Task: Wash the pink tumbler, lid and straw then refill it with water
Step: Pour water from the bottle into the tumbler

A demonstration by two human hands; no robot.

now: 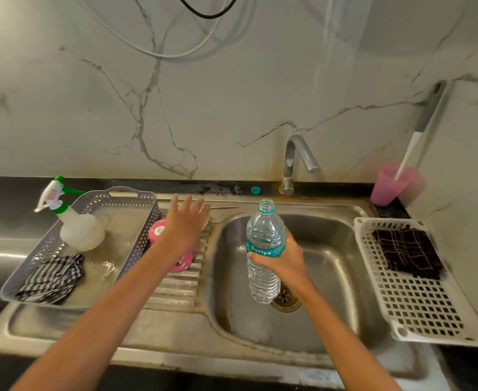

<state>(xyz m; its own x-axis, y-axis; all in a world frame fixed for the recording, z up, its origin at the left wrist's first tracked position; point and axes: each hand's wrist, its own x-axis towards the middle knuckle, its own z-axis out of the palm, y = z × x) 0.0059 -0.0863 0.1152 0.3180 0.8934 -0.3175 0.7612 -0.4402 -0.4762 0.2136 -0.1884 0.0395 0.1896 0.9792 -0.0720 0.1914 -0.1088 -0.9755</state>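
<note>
We see the steel sink (331,277) set in the black table (3,198), its basin open and roomy below the tap (297,159). The sides are tighter. A grey perforated tray (144,238) covers the left of the ribbed drainboard (175,289), and a white slotted basket (418,300) lies on the basin's right rim.

Our right hand (281,258) wraps round the middle of a clear water bottle (264,238), held over the basin. The bottle is nearly upright, its uncapped neck pointing up toward the wall.

Our left hand (185,224) has its fingers spread above the pink tumbler (157,231), which sits on the drainboard between tray and basin. Pink shows on both sides of the wrist. We cannot tell the tumbler's axis, or whether the hand touches it.

A thin metal straw (221,207) lies crosswise along the sink's back rim, by the fingertips. A teal cap (255,189) rests on the table beside the tap.
</note>
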